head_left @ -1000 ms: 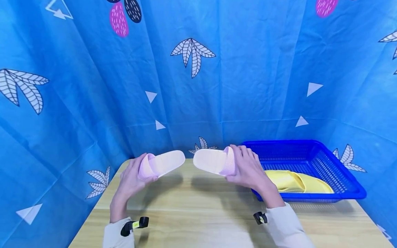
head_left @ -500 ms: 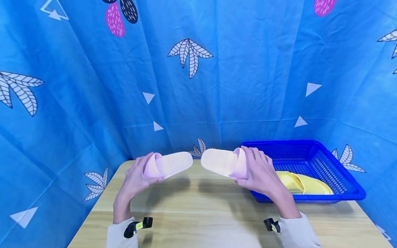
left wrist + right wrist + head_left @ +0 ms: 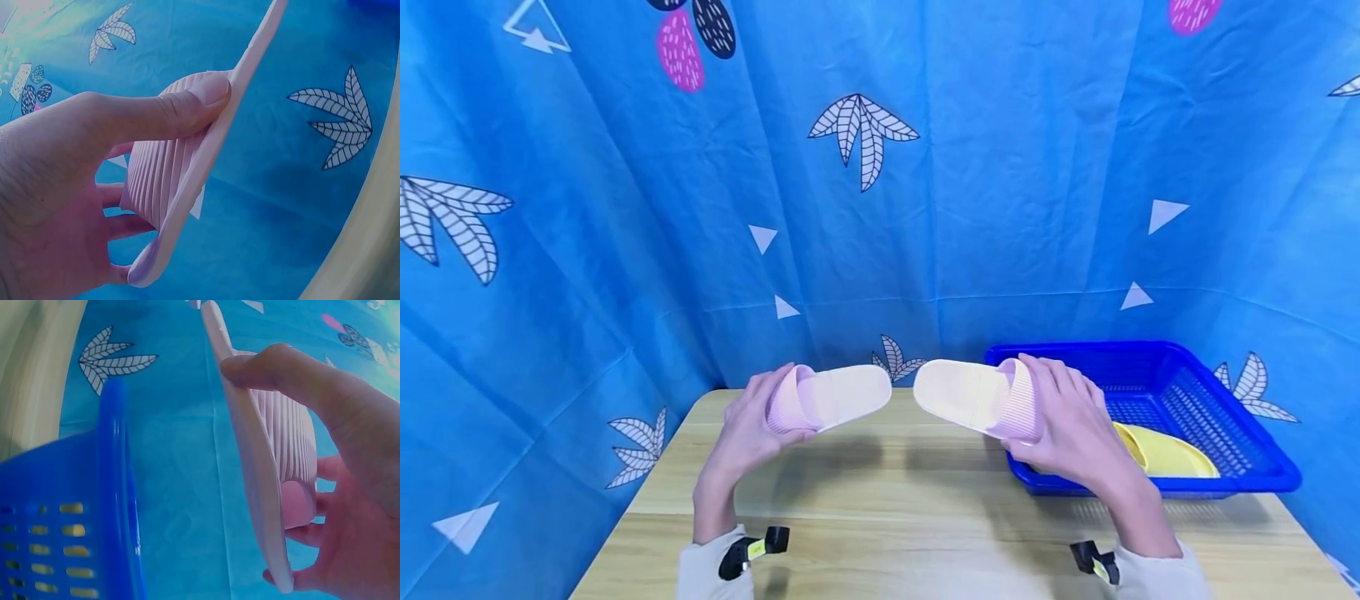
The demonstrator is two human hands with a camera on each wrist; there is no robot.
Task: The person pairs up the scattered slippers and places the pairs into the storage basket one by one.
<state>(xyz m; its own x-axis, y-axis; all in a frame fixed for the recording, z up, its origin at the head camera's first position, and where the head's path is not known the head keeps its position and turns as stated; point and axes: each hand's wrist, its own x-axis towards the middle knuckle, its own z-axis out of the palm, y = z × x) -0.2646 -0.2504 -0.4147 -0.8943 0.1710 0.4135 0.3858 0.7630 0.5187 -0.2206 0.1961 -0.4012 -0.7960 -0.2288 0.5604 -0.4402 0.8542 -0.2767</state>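
Note:
My left hand [image 3: 747, 432] grips a pale pink slide slipper [image 3: 848, 395] by its ribbed strap end, holding it above the table. In the left wrist view, the thumb lies along the strap [image 3: 164, 175] up to the sole's edge, with the other fingers behind. A matching pink slipper [image 3: 957, 393] is in my right hand [image 3: 1073, 421], gripped the same way. The right wrist view shows that thumb on the sole [image 3: 250, 453] edge, fingers behind the ribbed strap. Heel ends point toward each other with a small gap between.
A blue plastic basket [image 3: 1247, 454] stands on the right of the wooden table [image 3: 880, 542], close by the right hand. Inside lies yellow footwear [image 3: 1172, 454], partly hidden by that hand. A blue patterned curtain [image 3: 1000, 208] hangs behind and along the sides.
Both hands have moved to the right with the pink slippers, still facing each other. The right hand now overlaps more of the basket and hides more of the yellow footwear.

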